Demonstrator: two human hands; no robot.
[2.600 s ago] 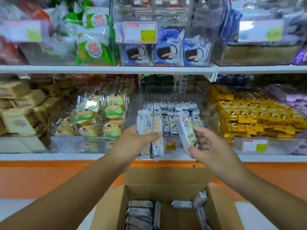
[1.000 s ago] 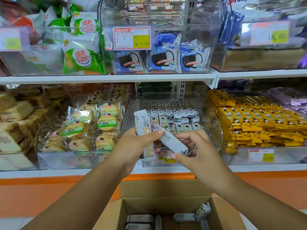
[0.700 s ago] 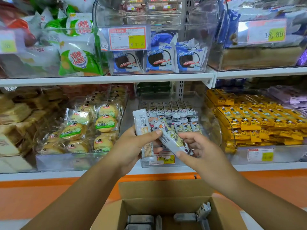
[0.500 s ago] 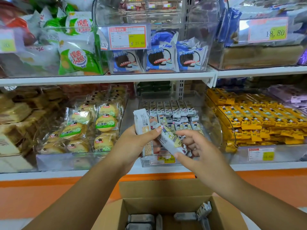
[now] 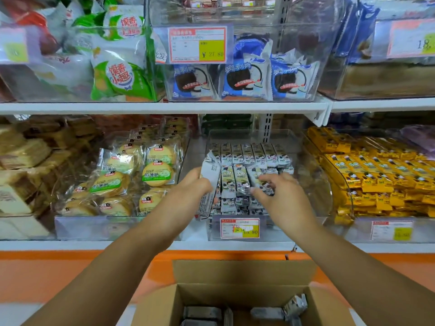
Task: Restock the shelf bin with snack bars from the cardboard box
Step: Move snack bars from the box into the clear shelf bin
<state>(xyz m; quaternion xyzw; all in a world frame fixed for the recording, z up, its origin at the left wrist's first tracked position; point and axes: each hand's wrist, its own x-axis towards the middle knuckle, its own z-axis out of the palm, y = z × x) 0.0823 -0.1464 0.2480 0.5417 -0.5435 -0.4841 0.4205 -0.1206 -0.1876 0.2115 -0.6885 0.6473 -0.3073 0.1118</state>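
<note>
A clear shelf bin (image 5: 277,228) on the lower shelf holds rows of white-and-grey snack bars (image 5: 247,152). My left hand (image 5: 188,188) is in front of the bin's left corner and grips a small upright bunch of snack bars (image 5: 209,182). My right hand (image 5: 282,198) reaches over the bin's front wall. Its fingers pinch one snack bar (image 5: 257,182) that lies on top of the front stack. Below my arms stands the open cardboard box (image 5: 242,271), with several loose bars (image 5: 202,312) in its bottom.
A bin of round cakes (image 5: 131,180) adjoins on the left, and a bin of yellow packs (image 5: 376,175) on the right. Above the white shelf edge (image 5: 164,108) stands a bin of blue cookie packs (image 5: 244,78). A price tag (image 5: 239,228) is on the bin front.
My right hand pulled one bar from the bunch in my left hand and carried it forward into the bin. The left hand's bunch has got smaller.
</note>
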